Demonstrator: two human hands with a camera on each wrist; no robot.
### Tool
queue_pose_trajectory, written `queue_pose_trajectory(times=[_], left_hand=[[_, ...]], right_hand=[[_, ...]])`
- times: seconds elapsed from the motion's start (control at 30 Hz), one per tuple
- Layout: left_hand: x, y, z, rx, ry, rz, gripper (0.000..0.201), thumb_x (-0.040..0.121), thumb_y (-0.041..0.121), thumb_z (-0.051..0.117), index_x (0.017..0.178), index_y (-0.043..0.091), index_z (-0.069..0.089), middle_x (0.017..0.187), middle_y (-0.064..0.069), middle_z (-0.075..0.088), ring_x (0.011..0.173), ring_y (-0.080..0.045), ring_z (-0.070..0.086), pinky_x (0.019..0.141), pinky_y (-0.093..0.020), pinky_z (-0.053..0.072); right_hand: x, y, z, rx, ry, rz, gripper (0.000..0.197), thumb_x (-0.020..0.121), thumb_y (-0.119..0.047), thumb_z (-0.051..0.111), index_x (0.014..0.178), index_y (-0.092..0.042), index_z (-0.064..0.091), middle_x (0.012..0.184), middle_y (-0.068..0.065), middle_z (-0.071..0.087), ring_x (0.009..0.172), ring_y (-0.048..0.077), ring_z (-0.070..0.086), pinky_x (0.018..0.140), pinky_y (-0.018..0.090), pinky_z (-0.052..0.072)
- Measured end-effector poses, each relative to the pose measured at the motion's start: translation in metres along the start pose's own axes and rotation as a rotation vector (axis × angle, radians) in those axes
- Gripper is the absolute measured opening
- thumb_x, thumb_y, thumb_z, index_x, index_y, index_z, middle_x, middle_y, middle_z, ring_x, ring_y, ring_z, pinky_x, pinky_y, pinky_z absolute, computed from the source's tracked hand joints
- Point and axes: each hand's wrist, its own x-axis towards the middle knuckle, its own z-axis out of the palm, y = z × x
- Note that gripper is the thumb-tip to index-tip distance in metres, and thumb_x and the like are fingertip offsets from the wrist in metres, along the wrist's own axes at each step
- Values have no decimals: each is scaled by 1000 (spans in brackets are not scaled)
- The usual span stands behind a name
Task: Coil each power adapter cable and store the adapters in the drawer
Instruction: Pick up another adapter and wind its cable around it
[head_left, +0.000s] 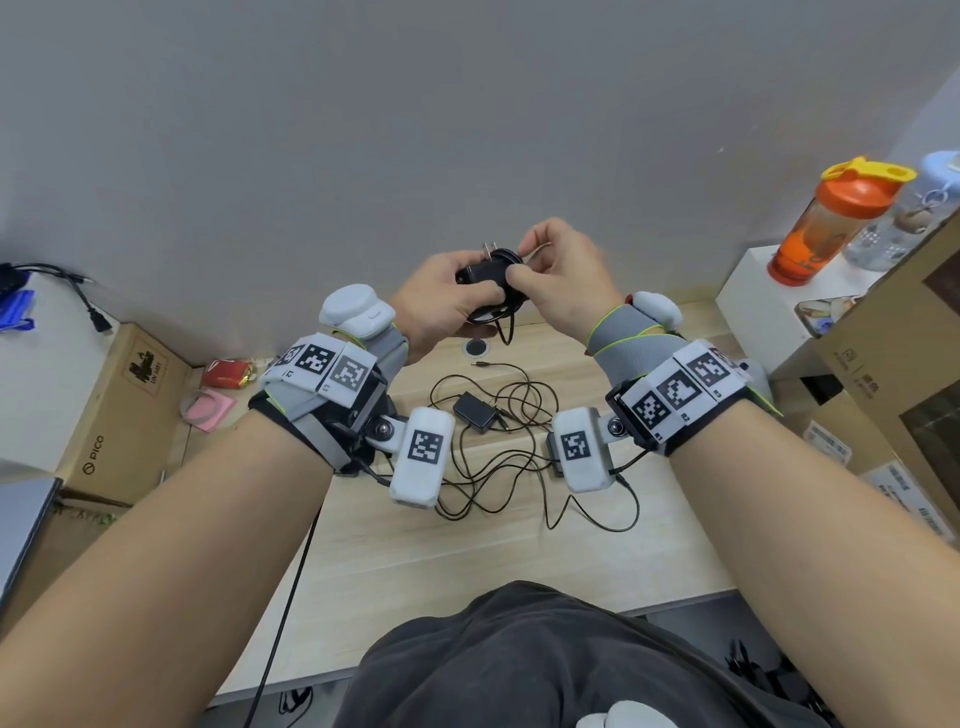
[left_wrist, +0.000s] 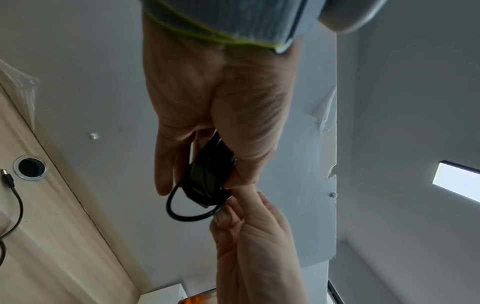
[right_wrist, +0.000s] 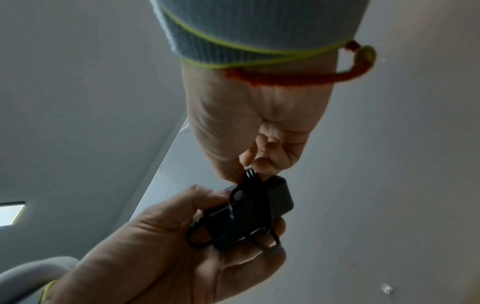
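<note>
Both hands are raised above the desk around one black power adapter (head_left: 483, 274) (left_wrist: 207, 172) (right_wrist: 249, 214). My left hand (head_left: 447, 304) (left_wrist: 207, 127) grips the adapter body, its plug prongs pointing up. Its black cable (right_wrist: 250, 179) is wound several turns round the body, and a short loop (left_wrist: 182, 214) hangs below. My right hand (head_left: 550, 280) (right_wrist: 254, 162) pinches the cable at the adapter's edge between thumb and forefinger. A second black adapter (head_left: 474, 412) lies on the wooden desk (head_left: 467, 561) amid its loose, tangled cable (head_left: 519, 467). No drawer is in view.
A round cable grommet (head_left: 477, 347) (left_wrist: 30, 167) sits in the desk near the wall. A cardboard box (head_left: 119, 410), a red packet (head_left: 228, 375) and pink notes (head_left: 210, 410) lie at the left. An orange shaker bottle (head_left: 831, 228) and cartons (head_left: 893, 332) stand at the right.
</note>
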Motion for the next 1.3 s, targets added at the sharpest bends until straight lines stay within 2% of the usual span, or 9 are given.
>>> queue_pose_trajectory(times=[0.17,0.3,0.43,0.7,0.87,1.03,1.1,1.23,1.3], left_hand=[[-1,1,-2,-18,22,-21,30,93,5,58,122,10,62,108,-13,66,106,-27,67,84,-48,60],[-1,1,-6,-12,31,-18,35,91,0,56,125,9,60,110,-13,66,99,-26,68,87,-49,59],[-1,1,-3,15,28,3,38,89,-3,56,123,11,60,118,-18,65,106,-32,68,89,-50,58],[-1,-3,1,32,39,-6,30,92,3,57,118,19,62,107,-9,67,109,-30,67,91,-48,57],[3,-5,-2,-76,95,1,20,98,11,57,117,14,62,111,-12,66,101,-25,68,85,-43,59],[4,-7,-2,-73,87,2,28,100,14,54,127,9,59,110,-12,66,95,-23,68,86,-43,58],[4,-8,0,-77,75,1,29,100,14,54,128,8,59,107,-10,66,95,-22,67,88,-43,58],[2,-7,-3,-84,96,9,26,99,14,55,123,9,62,105,-9,66,94,-21,68,81,-38,59],[1,-4,-6,-103,114,-2,20,99,17,56,114,11,67,100,-9,68,90,-23,69,73,-34,59]], right_hand=[[-4,1,-3,55,-81,-48,24,81,-26,72,85,-30,48,75,13,67,59,21,62,68,46,58],[-5,2,-5,97,-164,-12,32,71,-15,71,91,-27,50,72,4,64,58,19,64,76,50,58],[-4,2,-2,56,-140,4,31,67,-19,65,87,-34,46,67,2,64,59,20,63,73,53,57],[-5,5,1,-82,-66,-38,24,79,-24,59,99,-28,45,67,2,68,81,28,65,77,45,54],[-8,4,-2,31,-99,-61,33,81,-22,70,108,-24,50,74,0,66,65,19,67,72,42,58],[-7,6,-1,4,-78,-50,35,73,-19,64,102,-28,48,70,4,68,70,24,66,75,46,56],[-5,7,-1,-11,-44,-53,34,73,-21,62,102,-29,48,72,6,69,73,25,65,75,43,55],[-6,8,-2,32,-82,-95,27,80,-29,67,104,-31,57,73,-1,63,70,20,62,74,41,56],[-7,11,-5,140,-137,-111,20,88,-24,69,106,-25,61,78,-3,56,64,14,56,70,38,54]])
